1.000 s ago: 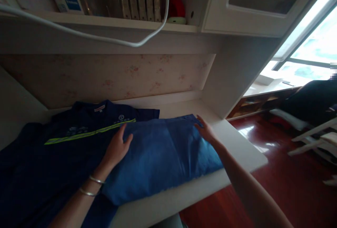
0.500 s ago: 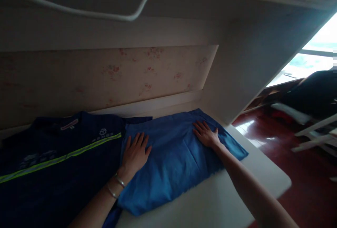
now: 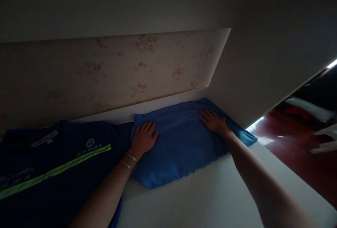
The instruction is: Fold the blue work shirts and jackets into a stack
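Note:
A folded bright blue garment (image 3: 179,143) lies on the white desk (image 3: 210,200), pushed into the back right corner against the wall. My left hand (image 3: 143,138) rests flat on its left edge, fingers stretched out, with two thin bangles on the wrist. My right hand (image 3: 214,122) lies flat on the garment's right part, fingers spread. To the left, a dark navy shirt (image 3: 52,171) with a yellow-green reflective stripe is spread on the desk, partly under my left forearm.
Flowered wallpaper (image 3: 118,70) backs the desk and a white side panel (image 3: 263,70) closes its right end. Beyond the desk's right edge is a red wooden floor (image 3: 297,147) with pale furniture pieces, blurred.
Both hands have slid the blue garment away from me toward the back right corner, lying flat on it. The view has tilted down, so the shelf and cable are out of sight.

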`<move>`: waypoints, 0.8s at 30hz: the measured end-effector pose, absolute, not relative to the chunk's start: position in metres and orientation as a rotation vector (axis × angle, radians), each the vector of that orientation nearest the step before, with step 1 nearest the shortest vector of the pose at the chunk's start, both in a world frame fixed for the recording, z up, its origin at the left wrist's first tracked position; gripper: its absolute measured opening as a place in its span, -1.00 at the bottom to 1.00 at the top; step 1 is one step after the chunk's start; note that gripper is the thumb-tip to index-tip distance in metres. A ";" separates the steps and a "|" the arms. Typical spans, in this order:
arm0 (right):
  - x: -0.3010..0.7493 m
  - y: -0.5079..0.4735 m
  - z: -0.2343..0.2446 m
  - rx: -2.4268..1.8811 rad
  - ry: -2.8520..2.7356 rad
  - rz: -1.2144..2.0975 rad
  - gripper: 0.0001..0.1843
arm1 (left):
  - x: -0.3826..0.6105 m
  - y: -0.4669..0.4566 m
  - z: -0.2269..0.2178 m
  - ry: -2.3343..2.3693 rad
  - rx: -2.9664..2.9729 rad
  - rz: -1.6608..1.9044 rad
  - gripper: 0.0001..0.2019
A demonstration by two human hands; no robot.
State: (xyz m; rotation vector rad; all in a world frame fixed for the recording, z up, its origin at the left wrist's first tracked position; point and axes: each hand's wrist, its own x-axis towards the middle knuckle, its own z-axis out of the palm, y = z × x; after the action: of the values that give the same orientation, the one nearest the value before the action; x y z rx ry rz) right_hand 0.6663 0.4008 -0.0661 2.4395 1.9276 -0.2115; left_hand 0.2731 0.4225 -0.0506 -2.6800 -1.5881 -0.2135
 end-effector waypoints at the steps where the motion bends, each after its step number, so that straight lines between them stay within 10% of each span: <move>1: 0.666 0.401 -0.066 2.434 1.931 -0.205 -0.29 | 0.272 0.415 -0.046 -1.596 -2.675 -0.210 -0.45; 18: 0.516 0.328 -0.037 2.261 2.352 -0.040 -0.41 | 0.014 0.077 -0.012 -2.043 -2.186 -0.219 -0.59; 24: 0.371 0.228 -0.020 2.169 2.904 -1.219 -0.63 | 0.014 0.070 0.031 -2.139 -2.385 -0.579 -0.71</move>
State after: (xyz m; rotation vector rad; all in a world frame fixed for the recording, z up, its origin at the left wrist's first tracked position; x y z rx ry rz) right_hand 0.3707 0.2281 -0.0198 2.1695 2.9035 -1.2193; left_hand 0.0143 0.0696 0.0309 -2.3848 -2.1389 -0.5788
